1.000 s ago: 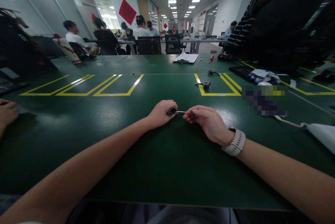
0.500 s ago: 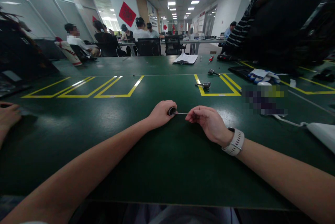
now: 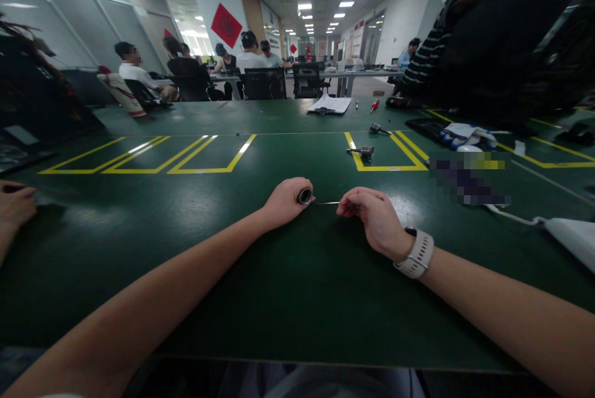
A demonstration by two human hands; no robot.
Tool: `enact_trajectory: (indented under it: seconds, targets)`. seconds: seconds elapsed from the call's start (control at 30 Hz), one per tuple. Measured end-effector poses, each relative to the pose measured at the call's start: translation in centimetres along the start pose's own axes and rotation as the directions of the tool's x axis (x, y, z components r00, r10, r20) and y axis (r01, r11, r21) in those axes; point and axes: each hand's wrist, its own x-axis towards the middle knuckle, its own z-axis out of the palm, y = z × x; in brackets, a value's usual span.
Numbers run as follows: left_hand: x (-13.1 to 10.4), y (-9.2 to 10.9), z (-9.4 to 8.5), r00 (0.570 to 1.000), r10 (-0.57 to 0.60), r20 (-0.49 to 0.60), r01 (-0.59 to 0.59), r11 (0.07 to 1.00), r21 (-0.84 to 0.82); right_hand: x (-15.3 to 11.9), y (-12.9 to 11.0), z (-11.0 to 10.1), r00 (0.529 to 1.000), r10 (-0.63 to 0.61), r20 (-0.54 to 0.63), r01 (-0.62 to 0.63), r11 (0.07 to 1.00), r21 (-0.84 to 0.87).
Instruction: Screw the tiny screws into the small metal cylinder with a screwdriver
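My left hand [image 3: 287,203] is wrapped round a dark metal cylinder, and its round, hollow end [image 3: 304,196] faces me. My right hand [image 3: 372,218], with a pale watch strap [image 3: 418,254] at the wrist, is closed on a thin metal rod [image 3: 329,203]. The rod points left toward the cylinder, its tip close to my left fingers and just below the opening. Whatever handle it has is hidden in my right fingers. Beyond my hands lies a metal part with a thick round head and thin shaft [image 3: 366,151]; a similar part [image 3: 379,129] lies behind it.
Yellow tape outlines [image 3: 199,171] mark the green table [image 3: 260,299]. Farther back are a clipboard with papers [image 3: 330,103] and a red screwdriver [image 3: 374,105]. Gloves [image 3: 467,135] and a white cable [image 3: 511,218] lie at right. Another person's hand [image 3: 16,203] rests at far left.
My right hand has moved slightly right with the rod. The rod's tip has come away from the cylinder's opening, which now faces me more fully.
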Motion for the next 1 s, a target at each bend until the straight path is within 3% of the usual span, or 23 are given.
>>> enact_trajectory:
  seconds: [0.27, 0.43, 0.77, 1.0]
  targets:
    - [0.08, -0.05, -0.07, 0.996, -0.037, -0.084, 0.035, 0.999, -0.029, 0.16, 0.14, -0.06, 0.999, -0.016, -0.048, 0.016, 1.000, 0.006]
    - [0.38, -0.06, -0.15, 0.985, -0.134, -0.109, 0.127, 0.990, -0.066, 0.14, 0.08, 0.07, 0.998, -0.010, -0.057, 0.011, 1.000, 0.017]
    - [0.28, -0.56, 0.16, 0.954, -0.280, -0.106, 0.257, 0.947, -0.192, -0.07, 0.01, -0.05, 0.999, -0.049, 0.014, 0.049, 0.998, 0.050]
    - [0.16, -0.13, -0.11, 0.987, -0.130, -0.092, 0.118, 0.985, -0.122, -0.42, -0.12, 0.06, 0.987, -0.100, 0.124, 0.105, 0.994, -0.039]
